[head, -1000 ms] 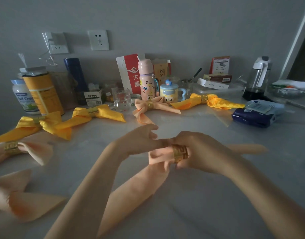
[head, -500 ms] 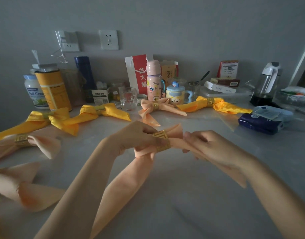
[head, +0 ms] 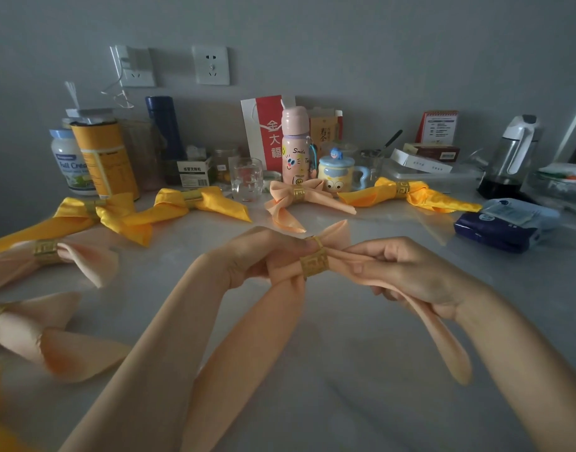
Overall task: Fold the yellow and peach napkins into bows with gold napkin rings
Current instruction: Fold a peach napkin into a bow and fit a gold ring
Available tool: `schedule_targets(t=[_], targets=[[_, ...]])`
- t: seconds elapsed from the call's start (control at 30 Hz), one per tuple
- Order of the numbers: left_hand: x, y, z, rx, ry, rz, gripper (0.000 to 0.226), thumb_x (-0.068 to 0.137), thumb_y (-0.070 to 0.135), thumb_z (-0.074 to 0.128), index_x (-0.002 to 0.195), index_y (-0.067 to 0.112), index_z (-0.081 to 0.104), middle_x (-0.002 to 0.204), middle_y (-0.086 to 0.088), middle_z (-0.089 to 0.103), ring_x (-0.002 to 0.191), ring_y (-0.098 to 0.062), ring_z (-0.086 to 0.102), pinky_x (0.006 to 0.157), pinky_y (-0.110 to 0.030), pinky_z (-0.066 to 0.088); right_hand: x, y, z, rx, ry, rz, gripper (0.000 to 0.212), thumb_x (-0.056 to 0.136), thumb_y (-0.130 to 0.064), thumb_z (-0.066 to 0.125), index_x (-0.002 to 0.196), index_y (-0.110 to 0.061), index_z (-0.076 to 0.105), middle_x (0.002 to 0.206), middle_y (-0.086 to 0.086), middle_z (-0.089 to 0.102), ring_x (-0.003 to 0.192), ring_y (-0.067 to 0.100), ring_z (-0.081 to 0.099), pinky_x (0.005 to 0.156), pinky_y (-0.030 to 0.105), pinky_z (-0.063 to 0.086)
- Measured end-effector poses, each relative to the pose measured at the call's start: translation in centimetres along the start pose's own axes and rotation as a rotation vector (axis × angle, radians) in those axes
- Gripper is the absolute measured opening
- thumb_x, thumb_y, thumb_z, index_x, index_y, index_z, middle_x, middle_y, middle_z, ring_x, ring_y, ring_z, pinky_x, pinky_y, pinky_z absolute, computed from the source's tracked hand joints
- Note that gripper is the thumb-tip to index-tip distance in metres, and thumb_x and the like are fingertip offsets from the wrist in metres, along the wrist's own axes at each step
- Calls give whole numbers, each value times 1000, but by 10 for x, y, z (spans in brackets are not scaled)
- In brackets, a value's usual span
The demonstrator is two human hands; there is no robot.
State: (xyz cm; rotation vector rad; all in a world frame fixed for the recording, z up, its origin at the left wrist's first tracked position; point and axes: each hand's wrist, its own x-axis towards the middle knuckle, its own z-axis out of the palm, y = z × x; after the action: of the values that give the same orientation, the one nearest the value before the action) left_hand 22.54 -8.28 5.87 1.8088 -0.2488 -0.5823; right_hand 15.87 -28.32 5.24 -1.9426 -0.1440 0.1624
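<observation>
A peach napkin [head: 257, 340] is threaded through a gold napkin ring [head: 313, 264] above the middle of the table. My left hand [head: 264, 256] grips the ring and the napkin loop to its left. My right hand [head: 407, 272] pinches the napkin just right of the ring, and one tail hangs down under it. A small peach loop sticks up behind the ring. Finished bows lie around: yellow bows [head: 195, 207] [head: 410, 194] at the back, a peach bow [head: 299, 199] at the back centre, and peach bows [head: 52, 256] [head: 26, 331] on the left.
Along the wall stand tins [head: 102, 158], a blue flask [head: 164, 132], a glass [head: 246, 179], a pink bottle [head: 295, 145], a cartoon mug [head: 337, 172] and a kettle [head: 508, 158]. A blue tissue pack [head: 505, 223] lies at the right. The marble table [head: 345, 370] stretches toward me.
The ring passed from my right hand's grip to my left hand's. My right hand now pulls the napkin out on the ring's right side. The view shifted slightly left.
</observation>
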Motion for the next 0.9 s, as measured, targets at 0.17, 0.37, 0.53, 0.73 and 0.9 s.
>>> schedule_targets(t=[0.17,0.37,0.53,0.73,0.9], targets=[[0,-2,-7,114,-50,32,39,56,31,79,86,8,71,83,-11,70,74,-18,63,76,-30,50,-5,-1,-5,-89,-117,93,17,87,0,55,88,-12,67,67,-4,67,62,8,62,56,18,48],[3,-7,-7,148,-98,36,38,74,31,70,97,1,68,97,-21,69,83,-21,63,94,-39,48,6,6,0,-405,347,-428,28,79,1,65,90,-25,63,99,-5,57,83,6,50,72,13,39],[4,-16,-13,26,-309,76,60,59,38,85,98,-4,67,88,-15,69,75,-19,68,69,-24,55,7,8,-1,-122,223,-322,30,82,10,57,85,-20,59,83,-9,59,67,1,52,68,15,42],[3,-21,-15,1,-555,83,58,50,51,85,86,7,75,85,-9,72,76,-17,68,73,-27,56,-3,8,-21,263,-215,-120,26,67,9,46,85,-9,53,84,8,57,49,19,52,45,24,41],[-1,-16,-2,-63,-694,87,54,55,52,81,88,9,75,85,-10,73,72,-16,69,67,-23,54,-6,12,-28,228,-515,-71,33,63,4,50,89,-16,53,71,2,58,49,10,49,40,17,39]])
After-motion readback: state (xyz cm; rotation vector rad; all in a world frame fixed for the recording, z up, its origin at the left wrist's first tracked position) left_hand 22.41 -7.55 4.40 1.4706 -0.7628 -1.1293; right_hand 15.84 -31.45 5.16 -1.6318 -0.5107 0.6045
